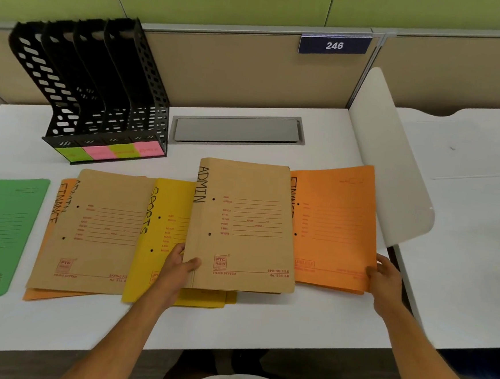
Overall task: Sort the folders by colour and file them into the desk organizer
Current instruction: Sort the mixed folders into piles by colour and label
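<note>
Along tabletop's near edge: left hand (181, 263) gripping brown ADMIN folder (243, 224), right hand (384, 273) pinching orange FINANCE folder (334, 226); remaining folders lying unsorted; desk organizer (101, 88), far-left corner, standing unfilled. Filing not begun.

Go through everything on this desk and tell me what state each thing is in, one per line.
Desk organizer: upright, slots look empty.
Brown ADMIN folder: closed, on top, left hand grips its spine corner.
Orange folder: closed, right hand holds its edge.
Yellow SPORTS folder: closed, partly covered.
Green folder: closed, flat, apart.
Cable hatch: shut.
</note>
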`<state>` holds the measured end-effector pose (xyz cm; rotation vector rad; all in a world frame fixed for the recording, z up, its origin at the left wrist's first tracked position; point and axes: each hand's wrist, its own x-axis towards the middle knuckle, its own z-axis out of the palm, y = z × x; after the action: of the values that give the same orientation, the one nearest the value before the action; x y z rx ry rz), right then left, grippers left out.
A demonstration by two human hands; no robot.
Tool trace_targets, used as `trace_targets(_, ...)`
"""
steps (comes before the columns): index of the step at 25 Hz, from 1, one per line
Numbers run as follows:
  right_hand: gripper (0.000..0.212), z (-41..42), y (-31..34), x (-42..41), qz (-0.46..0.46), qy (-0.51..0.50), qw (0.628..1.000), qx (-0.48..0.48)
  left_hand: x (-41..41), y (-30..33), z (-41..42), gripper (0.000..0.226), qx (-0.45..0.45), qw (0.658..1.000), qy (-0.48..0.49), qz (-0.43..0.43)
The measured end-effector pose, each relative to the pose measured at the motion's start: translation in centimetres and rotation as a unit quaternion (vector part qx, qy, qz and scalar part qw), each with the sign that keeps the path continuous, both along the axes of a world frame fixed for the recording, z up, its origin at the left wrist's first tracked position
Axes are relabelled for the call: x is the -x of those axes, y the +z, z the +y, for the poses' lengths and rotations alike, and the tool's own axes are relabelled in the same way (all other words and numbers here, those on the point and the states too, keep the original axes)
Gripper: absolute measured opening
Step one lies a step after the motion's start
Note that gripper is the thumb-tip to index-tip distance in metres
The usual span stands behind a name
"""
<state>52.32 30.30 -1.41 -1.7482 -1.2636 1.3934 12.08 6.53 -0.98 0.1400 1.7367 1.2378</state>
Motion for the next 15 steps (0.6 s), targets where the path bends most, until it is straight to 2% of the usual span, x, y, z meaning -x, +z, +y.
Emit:
trace_targets(3, 0.038, 0.4, 0.7, 1.1, 0.057, -0.029, 0.996, 0.061, 0.3, 0.6, -0.3, 0.04, -0.021, 1.0, 0.008, -0.008)
trace_targets(6, 0.04, 0.4, 1.0, 3.6, 0.091, -0.013, 0.992, 0.084, 0.7, 1.4, -0.4, 0.04, -0.046, 0.999, 0.014, -0.017)
trace_targets(11, 0.039, -2.2, 1.1, 9.5, 0.148, 0.027, 0.982, 0.11, 1.0, 2.6, 0.1, 0.042, -0.076, 0.997, 0.022, -0.025)
trace_targets(15, 0.031, -5.8, 0.1, 13.4, 0.155, 0.08, 0.976, 0.131, 0.7, 3.0, 0.3, 0.043, -0.077, 0.996, 0.025, -0.025)
